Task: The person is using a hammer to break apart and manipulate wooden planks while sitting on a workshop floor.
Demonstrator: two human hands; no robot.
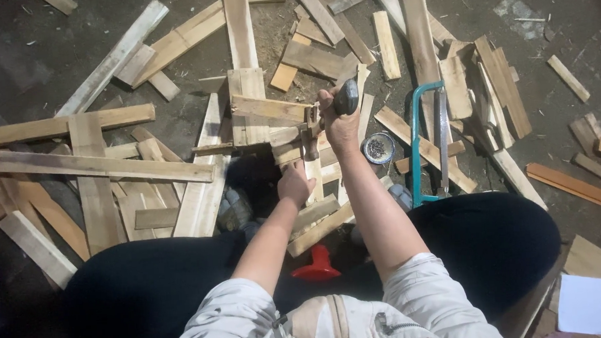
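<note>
In the centre of the frame the fingers of the right hand [340, 123] are closed around the handle of a hammer [310, 131], the left hand [294, 184] presses on a wooden slat [314, 177] below it, with a small tin [378, 147] and a teal saw [426, 140] to the right on the floor [25, 59].

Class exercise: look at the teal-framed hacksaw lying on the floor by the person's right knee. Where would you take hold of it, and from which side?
Grip the hacksaw on the long teal back of its frame, coming from above and its left. The frame lies flat, with that bar bare, while the blade runs along the far side and the near end is hidden behind the knee. This is a judgement from a single view.
</note>
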